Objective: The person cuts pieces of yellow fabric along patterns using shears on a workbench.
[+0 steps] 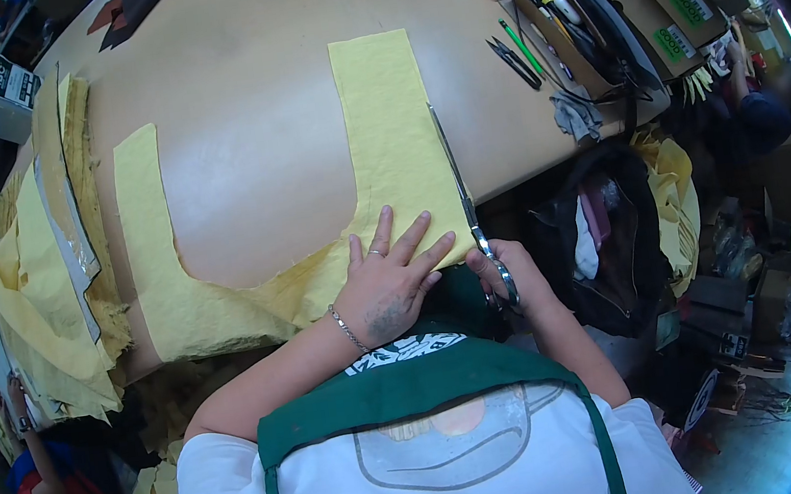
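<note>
On the left of the counter (241, 118) lies a yellow fabric stack (33, 267). Next, a U-shaped fabric piece (265, 307) lies at the near edge. Of the hands, the left hand (383, 286) rests spread on it; the right hand (520, 276) grips scissors (474, 227), blades along its right edge. Thread snips (514, 64) lie far right.

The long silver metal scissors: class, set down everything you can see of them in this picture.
The long silver metal scissors have slim, shiny blades and looped handles, partly covered by the bare right hand gripping them. They point away from the person, slanting slightly left, with the blades along the right edge of the U-shaped yellow fabric sheet. The blades look close together; whether they are fully shut, or touch the sheet, cannot be told.
</note>
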The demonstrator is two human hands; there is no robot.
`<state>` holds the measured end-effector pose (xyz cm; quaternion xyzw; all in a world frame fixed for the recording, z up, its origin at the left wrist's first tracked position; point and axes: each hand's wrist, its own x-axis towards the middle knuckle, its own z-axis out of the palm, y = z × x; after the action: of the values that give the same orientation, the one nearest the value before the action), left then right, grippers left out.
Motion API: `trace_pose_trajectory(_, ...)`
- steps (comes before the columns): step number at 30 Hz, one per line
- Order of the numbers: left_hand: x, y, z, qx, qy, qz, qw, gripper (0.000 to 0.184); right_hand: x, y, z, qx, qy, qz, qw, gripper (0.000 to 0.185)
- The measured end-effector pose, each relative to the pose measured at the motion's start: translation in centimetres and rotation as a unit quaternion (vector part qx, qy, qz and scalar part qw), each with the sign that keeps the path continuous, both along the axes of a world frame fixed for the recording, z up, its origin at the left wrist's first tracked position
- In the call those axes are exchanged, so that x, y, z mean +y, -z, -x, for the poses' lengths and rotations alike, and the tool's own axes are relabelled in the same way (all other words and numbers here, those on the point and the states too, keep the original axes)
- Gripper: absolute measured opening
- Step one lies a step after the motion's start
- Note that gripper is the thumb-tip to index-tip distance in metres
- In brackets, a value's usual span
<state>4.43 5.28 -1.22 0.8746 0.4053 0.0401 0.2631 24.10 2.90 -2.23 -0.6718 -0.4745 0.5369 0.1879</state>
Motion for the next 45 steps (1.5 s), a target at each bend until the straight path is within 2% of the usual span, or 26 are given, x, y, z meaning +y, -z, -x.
trace_pose_trajectory(20,-0.2,0.0,0.1,-0.010,0.002,0.005,1.000,0.047,-0.6,-0.5,0.5,-0.017,0.027,0.045,0.998,0.061)
trace_pose_trajectory(27,-0.4,0.1,0.2,-0.013,0.008,0.006,1.000,0.047,0.4,-0.6,-0.8,0.115,-0.011,0.050,0.992,0.072)
trace_pose_trajectory(33,-0.7,0.1,0.3,-0.012,0.019,0.002,1.000,0.048,3.0,0.3,-0.2,0.052,0.004,0.052,0.997,0.072)
trace_pose_trajectory(39,-0.7,0.1,0.4,-0.012,0.026,0.011,1.000,0.048,2.6,1.8,-0.3,-0.005,0.003,-0.013,1.000,0.075)
trace_pose_trajectory(45,-0.8,0.1,0.5,-0.016,0.025,0.023,0.999,0.048,2.1,1.7,0.0,-0.042,0.011,-0.019,0.999,0.074)
